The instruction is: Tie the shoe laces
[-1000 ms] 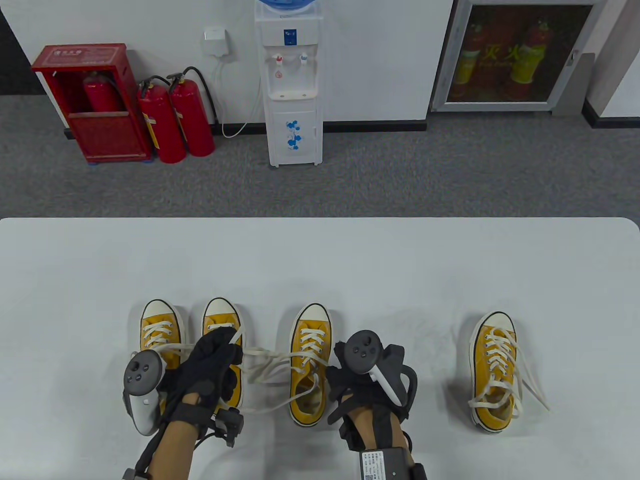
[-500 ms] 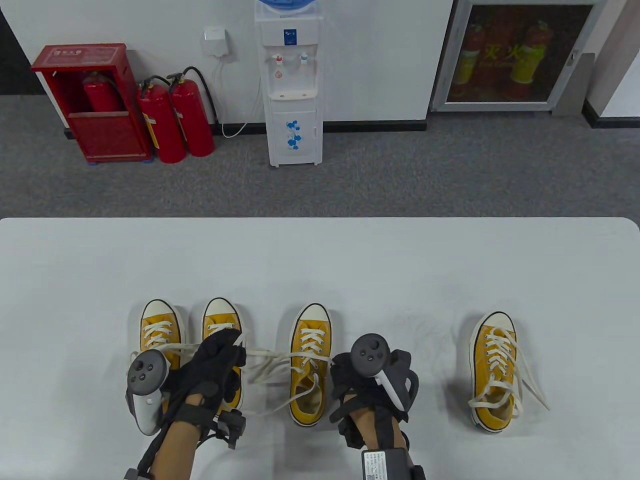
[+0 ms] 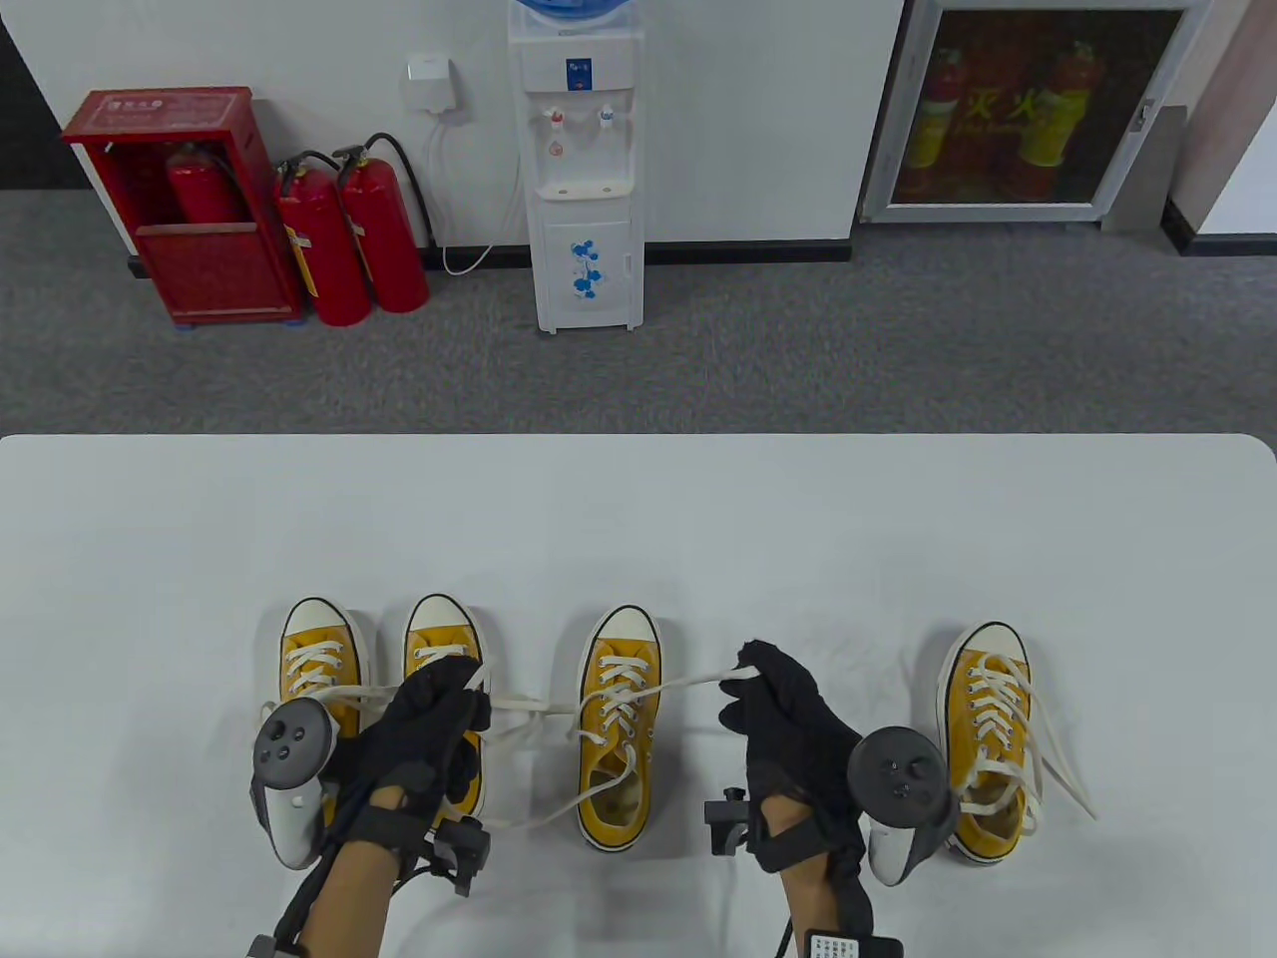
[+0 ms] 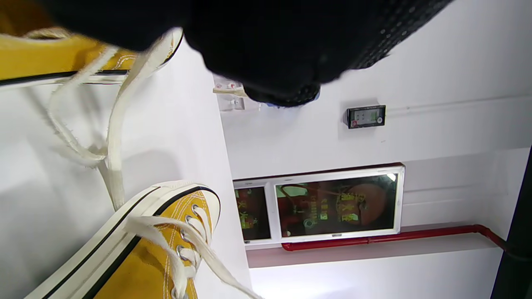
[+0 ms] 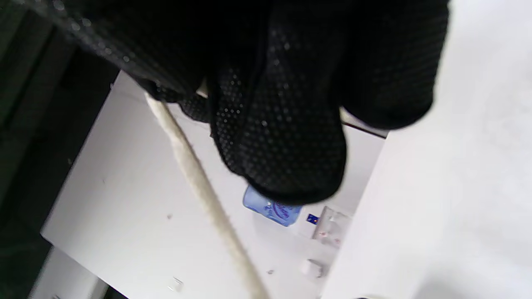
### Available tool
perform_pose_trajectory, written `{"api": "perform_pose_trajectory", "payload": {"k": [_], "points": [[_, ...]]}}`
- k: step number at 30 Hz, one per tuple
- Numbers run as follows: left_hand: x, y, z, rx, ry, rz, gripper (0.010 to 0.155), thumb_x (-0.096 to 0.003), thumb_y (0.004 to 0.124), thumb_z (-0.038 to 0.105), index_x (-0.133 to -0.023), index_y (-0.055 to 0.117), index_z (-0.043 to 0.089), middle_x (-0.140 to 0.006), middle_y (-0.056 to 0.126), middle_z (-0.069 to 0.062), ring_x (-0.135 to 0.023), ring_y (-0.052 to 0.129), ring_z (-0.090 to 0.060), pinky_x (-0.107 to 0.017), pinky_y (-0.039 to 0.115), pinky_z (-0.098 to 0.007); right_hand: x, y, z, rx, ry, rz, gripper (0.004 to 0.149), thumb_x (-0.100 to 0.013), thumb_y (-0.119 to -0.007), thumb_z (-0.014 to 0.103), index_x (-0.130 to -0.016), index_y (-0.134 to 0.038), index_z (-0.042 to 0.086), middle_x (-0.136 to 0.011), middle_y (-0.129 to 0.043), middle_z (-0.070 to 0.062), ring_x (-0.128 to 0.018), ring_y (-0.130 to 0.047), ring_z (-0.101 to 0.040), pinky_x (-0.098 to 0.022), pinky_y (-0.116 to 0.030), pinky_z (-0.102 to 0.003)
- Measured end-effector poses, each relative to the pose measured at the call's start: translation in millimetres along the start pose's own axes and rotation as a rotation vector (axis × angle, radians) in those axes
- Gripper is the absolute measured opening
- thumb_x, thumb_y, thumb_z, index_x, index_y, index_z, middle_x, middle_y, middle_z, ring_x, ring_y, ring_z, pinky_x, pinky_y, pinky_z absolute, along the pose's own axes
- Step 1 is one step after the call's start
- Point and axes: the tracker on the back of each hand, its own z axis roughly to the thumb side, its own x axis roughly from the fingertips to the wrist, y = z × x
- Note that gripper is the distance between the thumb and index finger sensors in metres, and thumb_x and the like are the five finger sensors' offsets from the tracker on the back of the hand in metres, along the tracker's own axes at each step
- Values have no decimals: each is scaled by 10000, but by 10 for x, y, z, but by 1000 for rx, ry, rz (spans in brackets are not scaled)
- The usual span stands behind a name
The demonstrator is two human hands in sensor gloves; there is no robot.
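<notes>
Table view: no legible shoe (image 3: 620, 728) branding.

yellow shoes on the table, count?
4: far-left shoe, second shoe under the left hand, middle shoe, far-right shoe. None apparently hidden.

Table view: high, looking down and forward over the white table (image 3: 638, 519).
Wrist views: close, tilted; both share the blue-topped white water dispenser (image 5: 272, 209).

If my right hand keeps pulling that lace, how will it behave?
Probably floppy: the lace runs straight only between the right hand and the third shoe. The slack part sags. The shoe looks light and may slide.
</notes>
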Motion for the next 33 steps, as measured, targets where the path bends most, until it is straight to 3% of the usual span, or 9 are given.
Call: {"api": "perform_pose_trajectory", "payload": {"k": [6, 12, 16, 19, 21, 26, 30, 33], "points": [[6, 1, 30, 18, 12, -7, 524, -507, 761, 436, -1001, 691, 274, -800, 945, 2, -154, 1007, -66, -103, 918, -299, -57, 87, -152, -293, -74, 34, 441, -471, -798, 430, -883, -840, 277, -790, -993, 65, -715, -1054, -260, -555, -821, -491], [9, 7, 30, 24, 10, -11, 525, -508, 759, 439, -1002, 690, 274, -803, 944, 1, -155, 1007, -66, -104, 918, -299, -57, -73, -187, -556, -80, 222, 619, -485, -691, 590, -997, -694, 242, -932, -863, 32, -837, -942, -328, -623, -732, -542], [9, 7, 35, 22, 14, -13, 523, -511, 752, 447, -1002, 692, 275, -804, 944, 2, -159, 1007, -68, -108, 917, -300, -15, -188, -150, -588, -88, 297, 694, -473, -721, 630, -1034, -622, 233, -986, -796, 27, -835, -954, -307, -639, -714, -543], [9, 13, 37, 31, 16, -18, 525, -511, 751, 450, -1003, 687, 278, -807, 942, -2, -160, 1007, -67, -109, 917, -299, 7, -268, -137, -591, -101, 339, 682, -472, -785, 566, -1040, -602, 234, -998, -775, 24, -816, -964, -308, -641, -704, -561], [10, 25, 39, 31, 19, -25, 527, -512, 751, 452, -1004, 688, 276, -810, 940, 2, -162, 1008, -68, -110, 917, -300, 16, -306, -138, -556, -101, 369, 679, -473, -813, 510, -1049, -575, 239, -1015, -745, 26, -756, -991, -266, -629, -707, -571], [27, 97, 82, 30, 38, -58, 541, -511, 751, 461, -1014, 672, 280, -828, 930, 1, -175, 1008, -68, -120, 917, -299, 32, -415, -134, -473, -99, 463, 642, -473, -829, 339, -1047, -564, 230, -1008, -731, 9, -449, -1000, -122, -513, -795, -468], [51, 213, 121, 78, 47, -116, 552, -518, 721, 448, -1037, 632, 279, -874, 896, -4, -215, 1010, -80, -147, 914, -307, 68, -504, -80, -379, -67, 496, 526, -462, -817, 269, -974, -713, 214, -866, -876, -2, -246, -961, -47, -385, -855, -407], [69, 293, 142, 114, 58, -168, 577, -525, 700, 455, -1062, 577, 284, -927, 851, -5, -263, 1011, -83, -178, 911, -304, 121, -598, -40, -306, -50, 538, 490, -470, -797, 267, -953, -748, 204, -805, -907, -9, -198, -938, -31, -353, -864, -394]]}}
